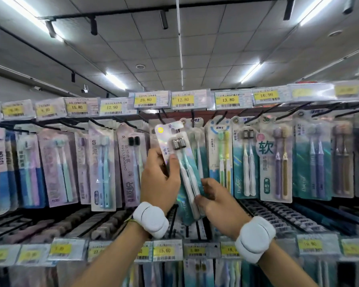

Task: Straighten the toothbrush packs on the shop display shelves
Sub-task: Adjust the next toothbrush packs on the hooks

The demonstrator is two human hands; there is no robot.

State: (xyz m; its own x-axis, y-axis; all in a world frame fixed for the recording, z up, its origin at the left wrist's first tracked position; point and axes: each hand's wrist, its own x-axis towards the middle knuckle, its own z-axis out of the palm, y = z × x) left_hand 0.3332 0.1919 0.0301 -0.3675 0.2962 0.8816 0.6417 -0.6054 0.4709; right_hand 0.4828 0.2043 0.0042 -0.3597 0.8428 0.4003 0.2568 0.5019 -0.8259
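A teal and silver toothbrush pack (181,160) with two dark-headed brushes is tilted, its top leaning left, in front of the upper row of hanging packs. My left hand (159,179) grips its left edge at mid height, thumb on the front. My right hand (218,198) pinches the pack's lower right edge. The pack's top reaches up near a black peg hook (162,118); whether it hangs on the hook I cannot tell. Both wrists wear white bands.
Several toothbrush packs hang in a row on hooks left (103,168) and right (275,162) of the held one. Yellow price tags (181,99) line the rail above, and more tags (164,250) run along a lower rail with packs beneath.
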